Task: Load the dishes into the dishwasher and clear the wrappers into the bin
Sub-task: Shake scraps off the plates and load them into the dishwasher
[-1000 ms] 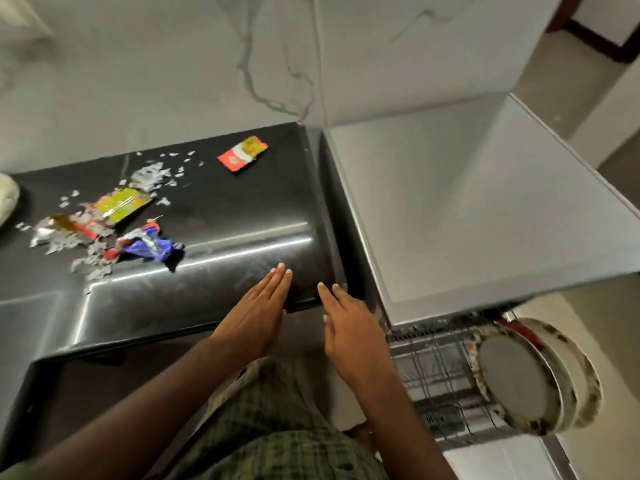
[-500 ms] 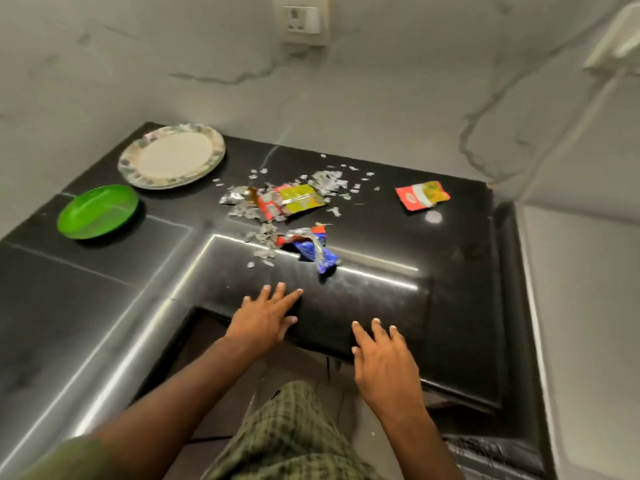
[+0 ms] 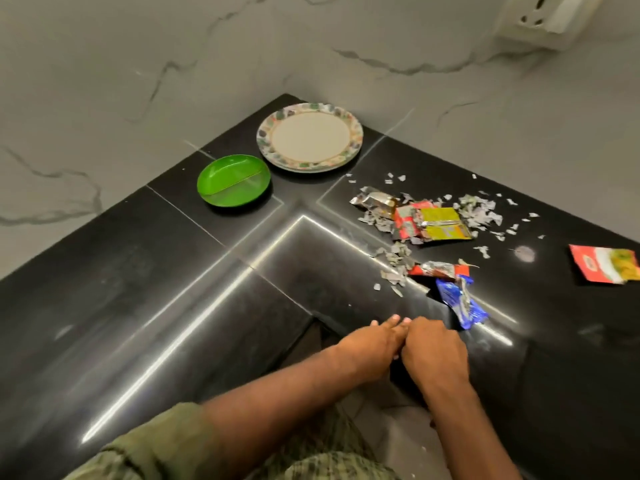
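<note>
A patterned plate (image 3: 266,133) and a green divided dish (image 3: 233,180) sit in the far corner of the black counter (image 3: 138,271). To their right lies a litter of wrappers: a red and yellow wrapper (image 3: 440,223), a silver one (image 3: 374,199), a blue wrapper (image 3: 460,303) and a red sachet (image 3: 606,268), with several torn scraps (image 3: 481,209) around them. My left hand (image 3: 374,344) and my right hand (image 3: 436,355) touch each other at the counter's inner corner edge, just short of the blue wrapper. Neither holds anything. My right fingers are curled under.
The counter is L-shaped and wraps around me, with marble wall (image 3: 173,64) behind it. A wall socket (image 3: 540,19) sits at the top right. The dishwasher is out of view.
My view has swung left, off the dishwasher and onto the counter corner with the dishes. My two hands have come together at the counter edge; before they were apart with fingers spread.
</note>
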Available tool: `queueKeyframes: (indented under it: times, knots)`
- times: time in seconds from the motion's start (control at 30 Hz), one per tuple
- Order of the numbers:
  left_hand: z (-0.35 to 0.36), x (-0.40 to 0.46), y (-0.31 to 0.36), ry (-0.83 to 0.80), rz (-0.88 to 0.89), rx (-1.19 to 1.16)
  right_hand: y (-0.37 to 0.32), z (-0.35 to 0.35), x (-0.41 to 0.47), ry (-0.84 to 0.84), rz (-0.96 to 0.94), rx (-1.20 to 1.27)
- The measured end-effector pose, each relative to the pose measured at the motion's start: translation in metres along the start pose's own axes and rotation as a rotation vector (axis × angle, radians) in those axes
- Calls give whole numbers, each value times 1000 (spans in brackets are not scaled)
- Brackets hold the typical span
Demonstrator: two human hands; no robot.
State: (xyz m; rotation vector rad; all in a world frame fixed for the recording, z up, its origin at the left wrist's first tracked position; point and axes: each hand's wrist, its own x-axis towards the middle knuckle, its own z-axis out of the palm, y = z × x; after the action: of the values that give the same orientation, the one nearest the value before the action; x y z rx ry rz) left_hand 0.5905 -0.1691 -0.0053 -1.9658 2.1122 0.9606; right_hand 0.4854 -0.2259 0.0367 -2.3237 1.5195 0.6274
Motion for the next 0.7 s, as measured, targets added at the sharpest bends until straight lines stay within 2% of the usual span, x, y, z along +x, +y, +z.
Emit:
queueKeyframes:
  times: [0.1,0.23,0.37,0.43,0.57,0.7]
  knots:
    - [-23,-6,-8,53,-5,-83,-4,-14,7,7,34,-5]
    - [-45,-1,-29,233,38,-88,-14,-13,11,-1,85,3]
    - [-67,19,-69,364,-23,-88,-17,-10,17,-20,115,52]
    - [-90,35,-98,398,-96,-80,-16,-8,16,-20,124,66]
    - [-151,72,-159,487,-283,136,-17,-8,18,-20,150,110]
    - [-195,90,-198,414,-521,201,-17,-9,17,-23,159,108]
